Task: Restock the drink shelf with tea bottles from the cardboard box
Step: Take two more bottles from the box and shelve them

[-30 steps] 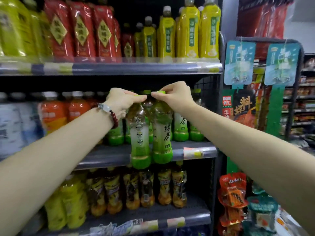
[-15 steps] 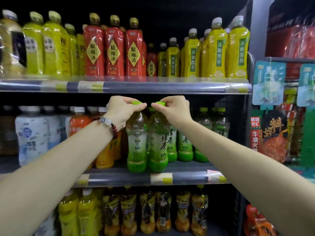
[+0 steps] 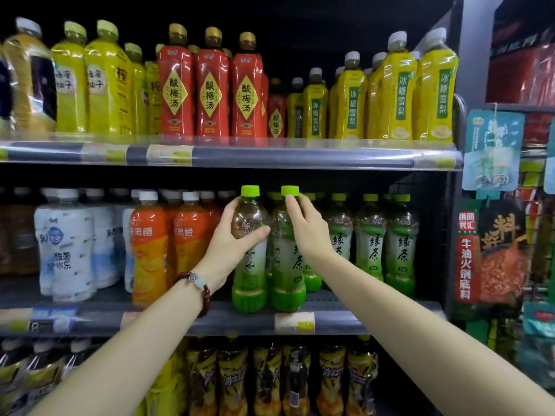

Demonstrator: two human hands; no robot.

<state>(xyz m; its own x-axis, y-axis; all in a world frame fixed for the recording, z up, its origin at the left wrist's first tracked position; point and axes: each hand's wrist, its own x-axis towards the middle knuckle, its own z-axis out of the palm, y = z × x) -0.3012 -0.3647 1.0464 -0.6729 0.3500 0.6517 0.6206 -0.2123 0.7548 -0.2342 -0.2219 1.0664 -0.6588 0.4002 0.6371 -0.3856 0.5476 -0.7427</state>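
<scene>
1. Bottles of green tea, two of them, standing upright at the front edge of the middle shelf, touching side by side.
2. Left bottle: gripped at the clear shoulder by the left hand, thumb across the front, fingers wrapped behind.
3. Right bottle: held at the neck and shoulder by the right hand, fingertips just under the cap, remaining fingers curled round its far side.
4. Likely fairly heavy for their size, being full; bases planted on the shelf, so weight probably carried by the shelf, not the hands.
5. Thin plastic walls, probably stiff enough while sealed but apt to dent under a hard squeeze. Not fragile if knocked, though tall and narrow, so liable to tip and topple neighbours.
6. Smooth film label and glossy plastic, perhaps slippery; best taken at the shoulder or neck, where the taper stops a sliding grip, or round the waist for pushing back.
7. Looks: bright lime-green screw caps, clear upper part showing pale liquid, white-to-green wrap with dark Chinese characters, solid green ribbed base.
8. More green tea bottles of the same kind ranked just to the right and behind; orange drink bottles just to the left.
9. Cardboard box not in view.
</scene>
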